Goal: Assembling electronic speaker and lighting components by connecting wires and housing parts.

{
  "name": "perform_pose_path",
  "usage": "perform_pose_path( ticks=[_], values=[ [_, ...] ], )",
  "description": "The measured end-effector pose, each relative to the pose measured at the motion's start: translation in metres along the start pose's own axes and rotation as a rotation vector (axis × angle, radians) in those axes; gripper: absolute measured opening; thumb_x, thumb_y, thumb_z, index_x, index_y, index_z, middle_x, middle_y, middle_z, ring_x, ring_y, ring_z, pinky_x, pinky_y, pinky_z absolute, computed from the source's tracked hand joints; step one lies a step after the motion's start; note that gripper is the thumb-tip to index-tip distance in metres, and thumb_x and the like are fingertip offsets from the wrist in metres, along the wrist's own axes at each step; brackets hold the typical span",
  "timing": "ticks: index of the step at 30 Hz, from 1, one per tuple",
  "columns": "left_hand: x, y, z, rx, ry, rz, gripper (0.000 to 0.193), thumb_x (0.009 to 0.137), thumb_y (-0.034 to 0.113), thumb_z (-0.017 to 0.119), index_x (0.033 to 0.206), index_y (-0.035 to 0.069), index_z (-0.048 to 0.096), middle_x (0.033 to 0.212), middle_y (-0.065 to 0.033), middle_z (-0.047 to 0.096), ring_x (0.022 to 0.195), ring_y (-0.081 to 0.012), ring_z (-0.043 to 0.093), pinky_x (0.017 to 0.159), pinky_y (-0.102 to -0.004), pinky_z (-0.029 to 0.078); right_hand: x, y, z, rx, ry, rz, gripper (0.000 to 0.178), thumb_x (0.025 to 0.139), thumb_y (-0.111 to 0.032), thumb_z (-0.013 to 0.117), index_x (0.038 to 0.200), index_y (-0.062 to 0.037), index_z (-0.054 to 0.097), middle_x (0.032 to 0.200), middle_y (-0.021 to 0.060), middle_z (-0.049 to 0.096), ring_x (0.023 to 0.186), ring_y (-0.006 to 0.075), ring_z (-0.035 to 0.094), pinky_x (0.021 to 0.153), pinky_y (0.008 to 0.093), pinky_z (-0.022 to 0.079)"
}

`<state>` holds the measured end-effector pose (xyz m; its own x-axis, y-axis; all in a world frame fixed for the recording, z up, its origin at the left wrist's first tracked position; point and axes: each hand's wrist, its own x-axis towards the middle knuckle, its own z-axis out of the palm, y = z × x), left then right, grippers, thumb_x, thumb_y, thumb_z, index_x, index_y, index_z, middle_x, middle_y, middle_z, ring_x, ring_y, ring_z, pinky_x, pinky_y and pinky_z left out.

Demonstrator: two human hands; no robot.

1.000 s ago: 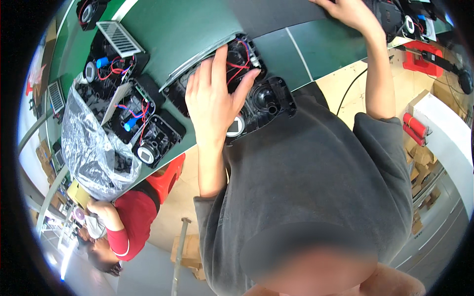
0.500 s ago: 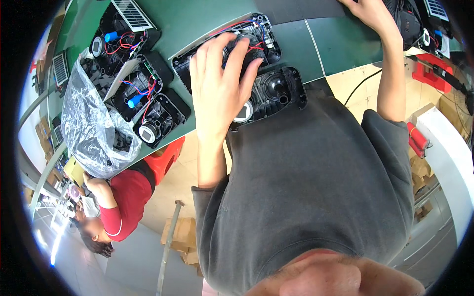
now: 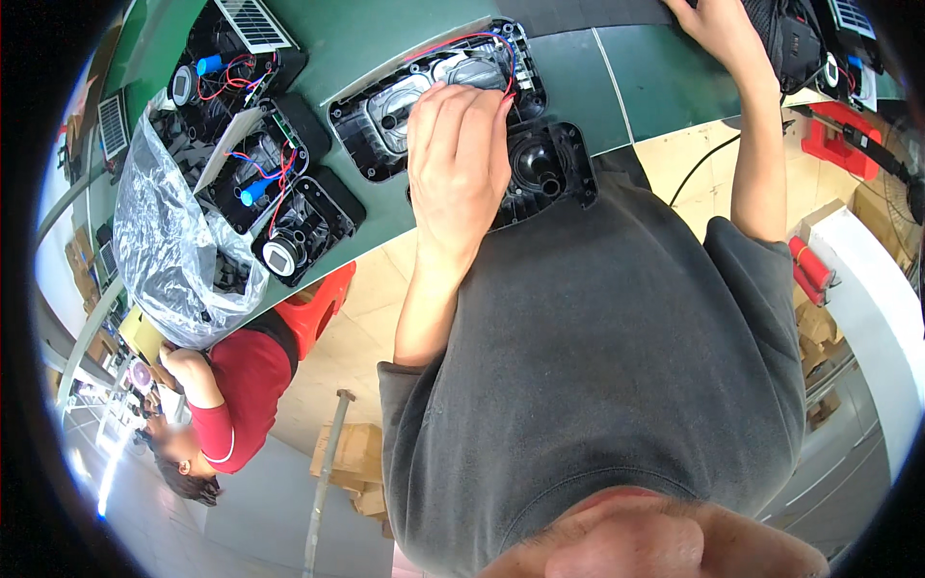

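Observation:
My left hand [image 3: 458, 159] is closed over the near edge of an open black plastic housing half [image 3: 390, 106]. Its fingers are bunched together, and a red wire [image 3: 509, 89] runs down into them. Red and blue wires curve along the housing's far edge. Closer to me, a second black housing half [image 3: 568, 164] with a round cone-shaped part lies partly under my left hand and wrist. My right hand [image 3: 721, 34] rests at the far right by a dark mat [image 3: 588, 12]. The top edge cuts off its fingers, so their grip is hidden.
Several black housings with wires, blue cylinders and a solar panel [image 3: 255, 21] stand at the left, beside a clear plastic bag [image 3: 164, 231] of dark parts. A person in red [image 3: 246, 385] sits beyond. More black units [image 3: 798, 53] stand right of my right hand.
My left hand has moved right and nearer to me, its spread fingers closing together by the red wire. More of the far housing's inside shows. The right hand has hardly moved.

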<state>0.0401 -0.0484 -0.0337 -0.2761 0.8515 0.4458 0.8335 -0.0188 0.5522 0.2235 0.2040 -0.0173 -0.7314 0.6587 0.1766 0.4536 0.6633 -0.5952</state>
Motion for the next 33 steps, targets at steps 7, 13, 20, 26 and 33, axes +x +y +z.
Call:
perform_pose_path(
  ticks=[7, 13, 20, 26, 33],
  values=[
    [-0.002, -0.011, -0.008, -0.020, -0.079, 0.087, 0.024, 0.084, -0.003, 0.074, 0.107, -0.001, 0.069, 0.101, -0.0131, 0.065, 0.099, -0.0315, 0.064, 0.101, -0.0476, 0.052, -0.001, 0.010, 0.003, 0.003, 0.035, 0.084, 0.014, 0.088, -0.002, 0.075, 0.102, 0.0003, 0.070, 0.099, 0.0098, 0.063, 0.076, 0.0191, 0.063, 0.069, 0.0305, 0.052],
    [-0.004, -0.012, -0.011, -0.013, -0.082, -0.008, 0.013, 0.091, -0.002, 0.069, 0.103, -0.001, 0.068, 0.107, -0.0141, 0.066, 0.101, -0.0330, 0.064, 0.099, -0.0436, 0.052, 0.003, -0.027, 0.028, 0.466, 0.347, -0.072, 0.012, 0.089, -0.001, 0.073, 0.101, -0.0007, 0.073, 0.100, 0.0090, 0.066, 0.078, 0.0229, 0.066, 0.072, 0.0299, 0.053],
    [-0.009, -0.014, -0.010, -0.022, -0.109, -0.043, 0.017, 0.087, -0.002, 0.070, 0.103, 0.001, 0.065, 0.103, -0.0118, 0.060, 0.095, -0.0325, 0.062, 0.083, -0.0429, 0.052, -0.038, -0.101, 0.028, 0.169, -0.354, -0.349, 0.035, 0.095, -0.014, 0.069, 0.130, -0.0123, 0.065, 0.108, 0.0118, 0.067, 0.098, 0.0338, 0.067, 0.084, 0.0429, 0.056],
    [-0.011, -0.016, -0.010, 0.004, -0.127, -0.042, 0.022, 0.085, -0.002, 0.068, 0.107, 0.002, 0.065, 0.108, -0.0110, 0.059, 0.099, -0.0316, 0.061, 0.085, -0.0421, 0.052, -0.025, -0.109, 0.058, 0.128, -0.274, -0.419, 0.024, 0.096, -0.019, 0.066, 0.117, -0.0064, 0.063, 0.109, 0.0132, 0.067, 0.104, 0.0340, 0.067, 0.085, 0.0438, 0.056],
    [-0.011, -0.016, -0.016, -0.056, -0.190, -0.056, 0.019, 0.092, -0.005, 0.061, 0.111, -0.002, 0.062, 0.112, -0.0152, 0.059, 0.105, -0.0355, 0.060, 0.090, -0.0426, 0.051, -0.031, -0.114, 0.045, 0.233, -0.231, -0.330, 0.021, 0.086, -0.001, 0.071, 0.107, -0.0030, 0.068, 0.101, 0.0117, 0.058, 0.096, 0.0305, 0.060, 0.084, 0.0368, 0.050]
  ],
)
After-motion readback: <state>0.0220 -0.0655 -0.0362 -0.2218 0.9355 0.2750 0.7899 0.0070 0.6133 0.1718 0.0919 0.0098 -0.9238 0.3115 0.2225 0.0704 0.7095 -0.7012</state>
